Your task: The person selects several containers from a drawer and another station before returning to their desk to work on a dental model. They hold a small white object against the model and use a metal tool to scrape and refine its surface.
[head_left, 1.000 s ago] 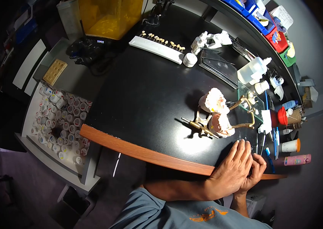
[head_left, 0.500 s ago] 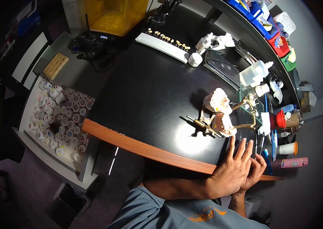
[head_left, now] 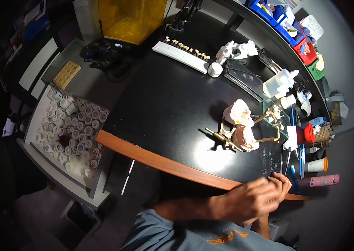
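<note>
My left hand [head_left: 254, 198] is at the desk's front edge, its fingers curled and blurred by motion. It overlaps my right hand [head_left: 282, 183], whose fingers are bent and pressed together. Whatever either hand holds, if anything, is hidden. Just beyond them, pale specks [head_left: 271, 162] are scattered on the black desktop [head_left: 164, 104]. A brass-coloured articulator [head_left: 218, 134] lies further back, carrying an upper dental cast [head_left: 237, 113] and a lower one [head_left: 246, 138], with pink and white surfaces. A blue toothbrush [head_left: 295, 178] lies right of my hands.
A white shade-tab holder [head_left: 181, 57], a small jar [head_left: 215, 70], white casts [head_left: 237, 49], a dark case [head_left: 244, 79] and a clear bottle [head_left: 278, 83] line the back. An orange-lidded cup [head_left: 317, 165] stands right. An open drawer [head_left: 98, 188] at left holds several jars.
My left hand has drawn back from the desktop, its outstretched fingers now curled over by my right hand. The specks are uncovered. The whole view has shifted slightly.
</note>
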Motion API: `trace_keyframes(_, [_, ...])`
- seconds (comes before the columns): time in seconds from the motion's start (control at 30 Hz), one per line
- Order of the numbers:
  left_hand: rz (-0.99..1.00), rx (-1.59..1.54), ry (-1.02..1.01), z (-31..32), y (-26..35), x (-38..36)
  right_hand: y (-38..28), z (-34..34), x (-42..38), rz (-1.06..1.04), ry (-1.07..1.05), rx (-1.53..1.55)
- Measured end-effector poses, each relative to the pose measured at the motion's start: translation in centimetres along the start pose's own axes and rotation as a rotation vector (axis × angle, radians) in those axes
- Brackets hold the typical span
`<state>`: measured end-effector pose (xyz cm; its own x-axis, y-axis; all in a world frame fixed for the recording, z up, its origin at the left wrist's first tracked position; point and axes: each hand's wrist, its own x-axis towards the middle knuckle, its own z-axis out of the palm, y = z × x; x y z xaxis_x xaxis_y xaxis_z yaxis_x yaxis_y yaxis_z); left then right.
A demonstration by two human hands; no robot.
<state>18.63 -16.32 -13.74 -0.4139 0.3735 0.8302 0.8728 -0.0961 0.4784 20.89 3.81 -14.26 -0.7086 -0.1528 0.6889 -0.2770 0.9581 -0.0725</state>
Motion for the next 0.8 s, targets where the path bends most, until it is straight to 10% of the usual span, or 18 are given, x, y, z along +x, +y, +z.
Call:
trace_keyframes(0.17, [0.125, -0.06, 0.295, -12.4, 1.8, -6.2, -1.4, -0.3, 0.8, 0.067, -0.006, 0.125])
trace_keyframes(0.33, [-0.6, 0.806, 1.187, -22.7, 3.7, -15.5, -1.5, -0.4, 1.2, 0.056, -0.015, 0.145])
trace_keyframes(0.5, [-1.192, 1.125, 0.792, -32.7, 0.1, -27.7, -1.6, -0.4, 1.1, 0.055, -0.022, 0.156])
trace_keyframes(0.6, [-1.148, 1.459, 0.527, -34.2, -3.5, -38.3, -1.9, -0.6, 1.4, 0.069, -0.018, 0.152])
trace_keyframes(0.8, [-1.311, 1.541, 0.664, -30.5, -2.4, -37.4, -2.1, -0.5, 1.7, 0.072, 0.02, 0.171])
